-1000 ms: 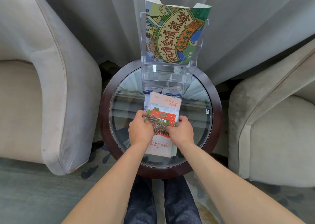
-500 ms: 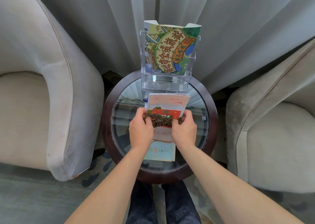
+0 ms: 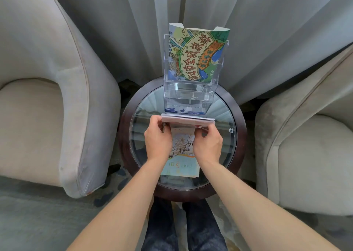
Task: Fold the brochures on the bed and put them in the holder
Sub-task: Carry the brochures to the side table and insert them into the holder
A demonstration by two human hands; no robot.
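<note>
Both hands, left and right, pinch a brochure by its ends, lifted edge-on above another brochure on the table, just before the holder

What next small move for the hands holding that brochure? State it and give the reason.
Probably carry it forward into a front pocket of the holder. Both the left hand and right hand pinch the folded brochure lifted just before the holder, whose lower pockets look free; another brochure lies beneath.
</note>
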